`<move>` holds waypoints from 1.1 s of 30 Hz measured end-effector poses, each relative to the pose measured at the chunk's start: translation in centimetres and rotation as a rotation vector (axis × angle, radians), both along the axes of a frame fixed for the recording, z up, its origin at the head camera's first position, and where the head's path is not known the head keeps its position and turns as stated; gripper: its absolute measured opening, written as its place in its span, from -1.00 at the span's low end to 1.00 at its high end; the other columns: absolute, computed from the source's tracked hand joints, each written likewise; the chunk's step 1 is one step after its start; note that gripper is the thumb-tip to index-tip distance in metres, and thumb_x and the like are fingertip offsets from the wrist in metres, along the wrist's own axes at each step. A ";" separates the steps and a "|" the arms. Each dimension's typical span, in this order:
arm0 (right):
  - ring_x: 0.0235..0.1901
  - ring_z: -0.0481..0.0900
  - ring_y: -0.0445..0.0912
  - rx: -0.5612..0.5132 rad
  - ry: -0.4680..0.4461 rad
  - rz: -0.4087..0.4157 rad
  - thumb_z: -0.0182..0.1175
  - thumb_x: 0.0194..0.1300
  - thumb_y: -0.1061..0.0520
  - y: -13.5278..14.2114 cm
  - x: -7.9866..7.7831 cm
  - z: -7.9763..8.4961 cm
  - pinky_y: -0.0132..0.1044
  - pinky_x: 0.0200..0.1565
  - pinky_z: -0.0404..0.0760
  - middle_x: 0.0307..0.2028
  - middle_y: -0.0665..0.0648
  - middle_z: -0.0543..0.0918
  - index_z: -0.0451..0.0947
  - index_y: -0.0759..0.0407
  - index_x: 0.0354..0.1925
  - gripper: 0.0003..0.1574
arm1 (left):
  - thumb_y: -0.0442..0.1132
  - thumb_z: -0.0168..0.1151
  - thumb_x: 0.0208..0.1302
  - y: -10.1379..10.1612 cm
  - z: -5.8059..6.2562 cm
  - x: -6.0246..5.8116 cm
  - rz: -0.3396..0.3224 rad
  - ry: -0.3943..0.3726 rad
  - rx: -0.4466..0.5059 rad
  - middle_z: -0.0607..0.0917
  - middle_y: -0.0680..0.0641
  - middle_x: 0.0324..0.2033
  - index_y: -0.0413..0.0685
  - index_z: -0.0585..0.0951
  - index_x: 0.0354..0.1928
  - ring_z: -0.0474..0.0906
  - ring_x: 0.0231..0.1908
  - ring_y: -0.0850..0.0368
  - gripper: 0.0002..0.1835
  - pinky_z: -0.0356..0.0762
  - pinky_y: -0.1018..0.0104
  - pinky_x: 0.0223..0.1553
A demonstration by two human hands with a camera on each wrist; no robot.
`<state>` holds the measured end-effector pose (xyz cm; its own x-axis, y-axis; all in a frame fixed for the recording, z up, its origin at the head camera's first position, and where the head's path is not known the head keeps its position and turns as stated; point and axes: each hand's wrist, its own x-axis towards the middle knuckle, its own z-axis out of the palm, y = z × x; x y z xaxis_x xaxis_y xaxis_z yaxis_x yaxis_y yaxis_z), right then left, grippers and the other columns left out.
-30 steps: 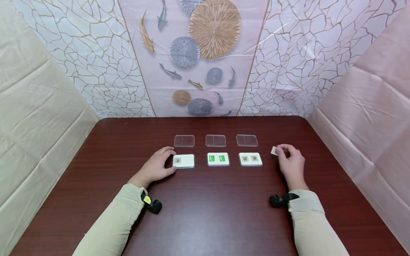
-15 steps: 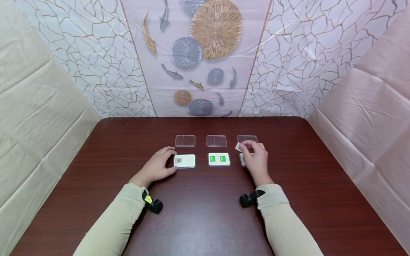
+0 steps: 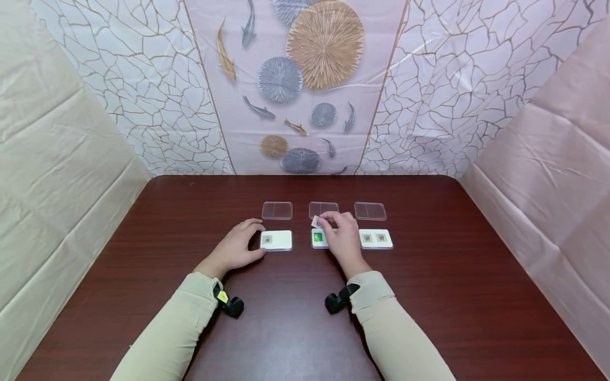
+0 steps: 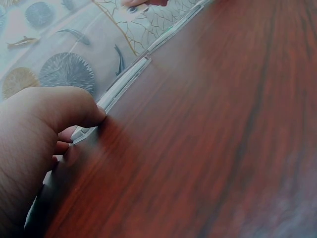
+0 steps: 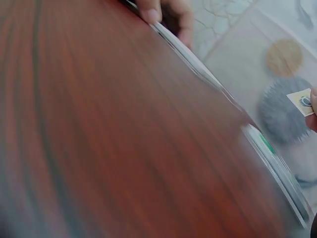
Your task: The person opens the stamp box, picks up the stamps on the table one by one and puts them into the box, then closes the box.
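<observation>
My left hand (image 3: 233,248) rests on the table and grips the left end of a flat white-lined clear case (image 3: 282,241), thumb at its near corner and fingers at its far corner. One small brownish stamp lies on that case's left half. Above the middle case (image 3: 323,245), my right hand (image 3: 344,238) pinches a postage stamp (image 5: 299,101) with a toothed edge and a dark round design. A green stamp (image 3: 317,237) shows on the middle case; the hand hides its right part. Two brownish stamps (image 3: 366,238) lie on the right case (image 3: 374,246).
Three clear lids, left (image 3: 277,210), middle (image 3: 324,205) and right (image 3: 370,211), lie in a row behind the cases. The dark wooden table (image 3: 286,328) ends at a patterned cloth backdrop (image 3: 410,95), with pale cloth on both sides.
My right hand has moved left with the stamp, from right of the cases, past the right case to over the middle one. The left hand keeps its place on the left case.
</observation>
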<state>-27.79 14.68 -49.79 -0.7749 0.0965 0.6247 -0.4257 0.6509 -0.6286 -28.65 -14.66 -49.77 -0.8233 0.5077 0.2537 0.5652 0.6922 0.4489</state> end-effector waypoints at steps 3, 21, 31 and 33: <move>-0.27 0.52 0.01 0.036 -0.001 0.030 0.42 0.26 0.12 -1.5 -0.1 -0.1 0.01 -0.04 0.42 -0.42 0.04 0.73 0.73 0.09 -0.27 -0.91 | -0.09 0.38 0.10 0.0 0.1 0.1 0.003 -0.005 -0.002 0.48 -0.22 0.29 -0.20 0.56 0.14 0.39 0.30 -0.20 -0.44 0.31 -0.08 0.34; -0.20 0.49 -0.04 0.382 -0.193 0.113 0.35 0.34 -0.04 -6.9 0.2 0.1 0.06 0.22 0.23 -0.32 -0.09 0.78 0.73 -0.09 -0.26 -0.91 | -0.09 0.36 0.08 0.0 0.0 0.0 0.001 0.000 0.017 0.49 -0.24 0.27 -0.21 0.56 0.12 0.40 0.29 -0.20 -0.44 0.33 -0.11 0.32; -0.18 0.46 -0.07 0.558 -0.158 0.099 0.32 0.36 -0.10 -7.5 0.0 0.0 0.07 0.21 0.27 -0.28 -0.11 0.72 0.71 -0.11 -0.23 -0.86 | -0.09 0.37 0.09 -0.1 0.0 -0.2 0.001 -0.017 0.005 0.47 -0.23 0.29 -0.18 0.57 0.13 0.39 0.30 -0.17 -0.44 0.32 -0.08 0.34; -0.17 0.46 -0.06 0.573 -0.155 0.097 0.32 0.35 -0.10 -7.6 0.0 0.0 0.07 0.21 0.28 -0.26 -0.10 0.70 0.71 -0.11 -0.24 -0.86 | -0.08 0.37 0.09 -0.1 0.0 -0.2 0.003 -0.021 -0.004 0.47 -0.22 0.30 -0.17 0.57 0.14 0.39 0.31 -0.17 -0.44 0.32 -0.07 0.34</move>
